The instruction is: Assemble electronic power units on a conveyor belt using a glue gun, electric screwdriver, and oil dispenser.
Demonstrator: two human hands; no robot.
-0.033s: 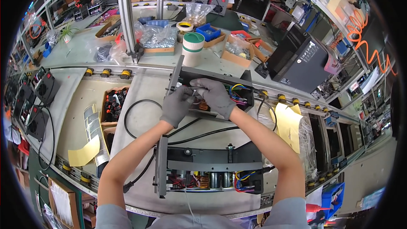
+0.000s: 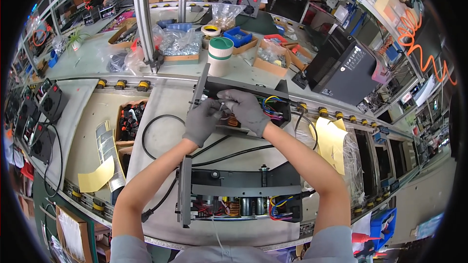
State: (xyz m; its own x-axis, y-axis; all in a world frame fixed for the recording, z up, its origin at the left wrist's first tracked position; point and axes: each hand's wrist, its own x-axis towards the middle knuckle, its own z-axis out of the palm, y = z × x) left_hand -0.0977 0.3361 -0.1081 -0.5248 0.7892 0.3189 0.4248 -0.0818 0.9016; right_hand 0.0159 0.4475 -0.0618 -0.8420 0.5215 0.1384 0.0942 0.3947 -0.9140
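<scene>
Both my hands wear grey gloves and meet over the left half of an open dark metal housing (image 2: 280, 91) at the far side of the bench. My left hand (image 2: 201, 122) has its thumb and fingers pinched near the housing's upright front panel (image 2: 201, 84). Beside it, my right hand (image 2: 247, 113) is also pinched, its fingertips close to the left ones. A small pale piece shows between the fingertips, too small to name. Coloured wires (image 2: 274, 106) and a copper coil lie inside. A second open housing (image 2: 246, 191) with coils and wires stands nearer me.
Black power cables (image 2: 229, 157) loop between the housings. Left are a box of small black parts (image 2: 131, 121), yellow sheets (image 2: 96, 175) and finished-looking units (image 2: 51, 101). Yellow paper (image 2: 331, 141) lies right. Behind stand a white canister (image 2: 220, 63), parts boxes and a black computer tower (image 2: 343, 65). Two people sit beyond.
</scene>
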